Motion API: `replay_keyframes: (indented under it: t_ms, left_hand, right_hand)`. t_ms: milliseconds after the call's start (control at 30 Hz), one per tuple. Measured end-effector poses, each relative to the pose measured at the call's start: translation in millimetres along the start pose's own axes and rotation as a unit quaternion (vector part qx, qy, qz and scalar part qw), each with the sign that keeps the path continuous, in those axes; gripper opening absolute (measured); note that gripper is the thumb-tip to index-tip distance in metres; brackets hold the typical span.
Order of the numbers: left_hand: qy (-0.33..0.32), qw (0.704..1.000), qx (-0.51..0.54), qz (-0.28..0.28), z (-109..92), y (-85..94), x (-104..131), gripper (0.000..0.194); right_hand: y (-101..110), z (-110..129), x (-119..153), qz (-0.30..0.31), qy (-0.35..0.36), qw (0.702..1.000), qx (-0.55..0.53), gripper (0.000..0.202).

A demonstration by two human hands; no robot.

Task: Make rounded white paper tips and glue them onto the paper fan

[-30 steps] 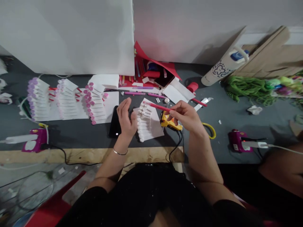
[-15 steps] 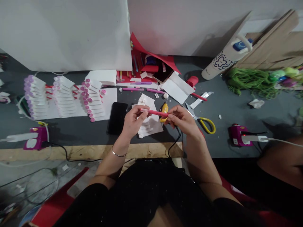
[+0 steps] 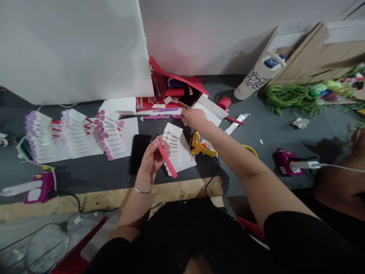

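My left hand [image 3: 154, 154] is closed on a narrow red strip [image 3: 168, 161], which looks like folded paper and slants down to the right. Under it lies a white sheet [image 3: 185, 154] with several small white round-headed pieces [image 3: 169, 131] in a row. My right hand [image 3: 194, 118] is stretched forward, its fingers closed at the end of a purple pen [image 3: 178, 117] on the table; the fingertips are partly hidden. Another purple pen [image 3: 156, 117] lies to the left. Between my arms is a yellow glue gun [image 3: 203, 147].
A black phone [image 3: 139, 152] lies left of the white sheet. Farther left are rows of pink and purple round-headed pieces [image 3: 104, 133]. A white bottle [image 3: 253, 80], green yarn [image 3: 288, 99] and a purple power block [image 3: 287, 163] stand right. Yellow-handled scissors [image 3: 251, 150] are mostly behind my right forearm.
My right hand has let go of the red strip and reached forward to the purple pen. In my left hand the strip has swung from nearly level to slanting down.
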State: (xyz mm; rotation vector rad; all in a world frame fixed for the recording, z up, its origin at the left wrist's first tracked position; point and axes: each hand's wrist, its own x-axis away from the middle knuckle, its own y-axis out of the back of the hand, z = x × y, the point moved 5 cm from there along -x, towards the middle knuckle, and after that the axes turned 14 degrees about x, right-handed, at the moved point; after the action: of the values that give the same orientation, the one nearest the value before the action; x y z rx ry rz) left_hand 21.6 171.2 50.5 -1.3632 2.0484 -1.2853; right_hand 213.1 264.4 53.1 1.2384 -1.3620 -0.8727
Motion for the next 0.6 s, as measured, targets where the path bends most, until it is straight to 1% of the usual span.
replay_keyframes:
  t_ms: [67,100,200,267,300,367,467,533,600]
  left_hand:
    - [-0.005,1.000,0.011,0.000,-2,-0.3,1,0.045]
    - [-0.005,1.000,0.020,0.001,-4,-0.6,2,0.044]
    - [0.002,0.999,0.051,0.009,-7,-2.1,3,0.042]
    - [0.005,0.998,0.063,0.010,-8,-2.3,5,0.041]
    - [0.004,0.998,0.063,0.006,-8,-1.8,6,0.040]
    - [0.000,0.998,0.055,-0.009,-8,0.3,6,0.039]
    - [-0.008,0.998,0.049,-0.024,-9,2.6,7,0.038]
    - [-0.011,0.998,0.062,-0.017,-10,2.0,6,0.039]
    - [-0.009,0.997,0.078,-0.008,-11,0.7,7,0.039]
  right_hand:
    - [0,3,-8,0.012,0.013,1.000,0.014,0.028]
    - [2,4,-11,0.004,0.020,1.000,0.011,0.027]
    - [14,6,-20,-0.050,0.044,0.998,0.002,0.029]
    - [23,12,-30,-0.091,0.057,0.994,-0.005,0.033]
    - [26,16,-37,-0.100,0.063,0.993,-0.006,0.034]
    - [26,26,-52,-0.086,0.077,0.993,0.003,0.038]
    - [21,39,-68,-0.052,0.102,0.993,0.029,0.042]
    - [17,43,-73,-0.054,0.123,0.990,0.039,0.040]
    - [16,47,-73,-0.072,0.150,0.985,0.035,0.037]
